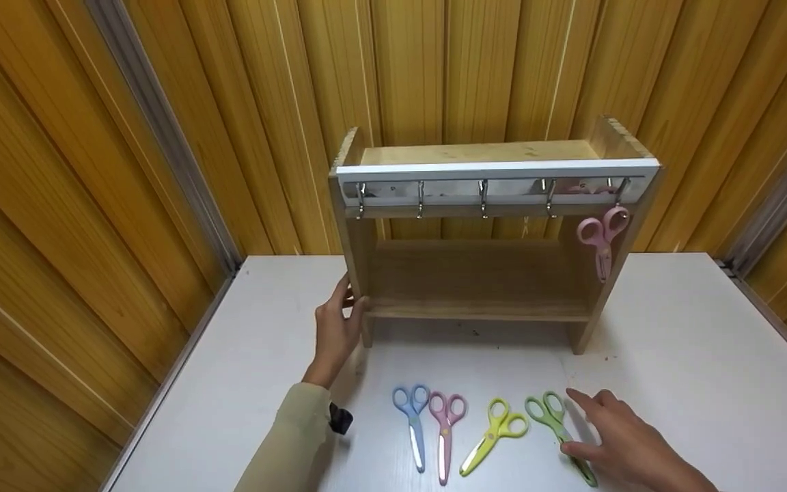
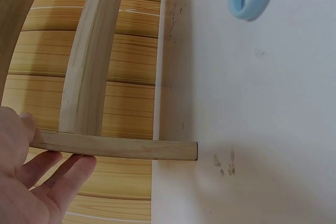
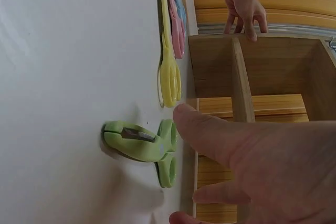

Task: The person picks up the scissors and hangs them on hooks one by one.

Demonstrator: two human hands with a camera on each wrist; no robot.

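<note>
A small wooden shelf (image 1: 482,273) stands on the table, with a rail of metal hooks (image 1: 482,198) across its upper front. Pink scissors (image 1: 602,239) hang from the rightmost hook. My left hand (image 1: 337,331) holds the edge of the shelf's left side panel (image 2: 115,145), thumb on one side and fingers on the other. In front of the shelf lie blue scissors (image 1: 415,427), another pink pair (image 1: 445,437), yellow scissors (image 1: 492,437) and green scissors (image 1: 561,434). My right hand (image 1: 622,437) hovers by the green pair, fingers spread and holding nothing.
A white table (image 1: 264,383) carries everything. Wood-plank walls (image 1: 284,137) enclose it at the back and sides, with grey metal strips (image 1: 168,130) at the corners. Small dark marks dot the tabletop near the shelf's feet.
</note>
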